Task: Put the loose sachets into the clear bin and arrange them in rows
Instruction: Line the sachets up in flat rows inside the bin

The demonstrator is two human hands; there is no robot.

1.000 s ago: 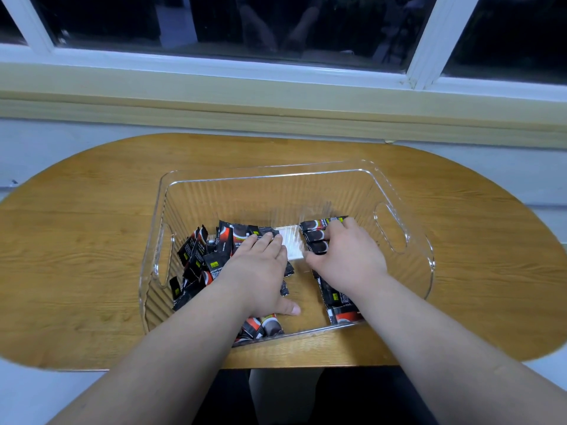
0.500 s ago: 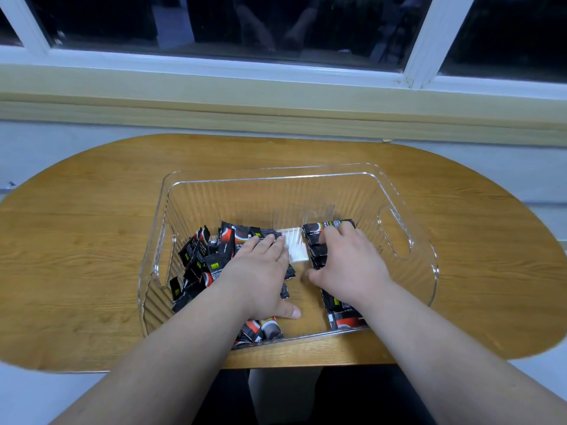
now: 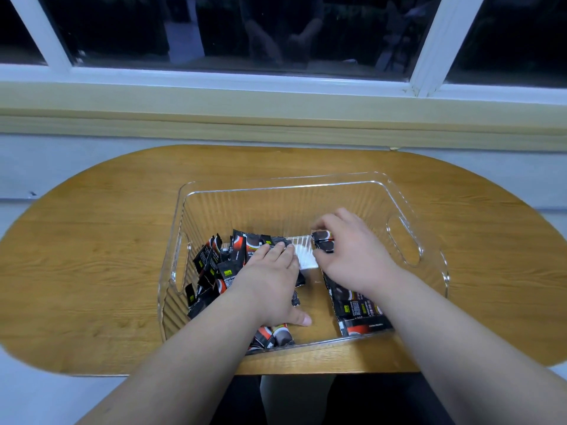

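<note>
Well, my left hand (image 3: pixel 270 283) lay flat with straight fingers, pressing on the jumbled heap of glossy black sachets (image 3: pixel 221 265) in the left half of the clear bin (image 3: pixel 276 187), whose plastic walls were ribbed. My right hand (image 3: pixel 352 253), fingers curled, pinched the far end of the row (image 3: pixel 356 308) along the bin's right side. A white rectangle (image 3: pixel 303 256) showed between my hands. The bin sat on the oval wood-grain bench (image 3: pixel 92 256).

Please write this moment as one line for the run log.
phase: arranging; left hand: flat on loose sachets; right hand: grips far end of sachet row; clear bin: on table
</note>
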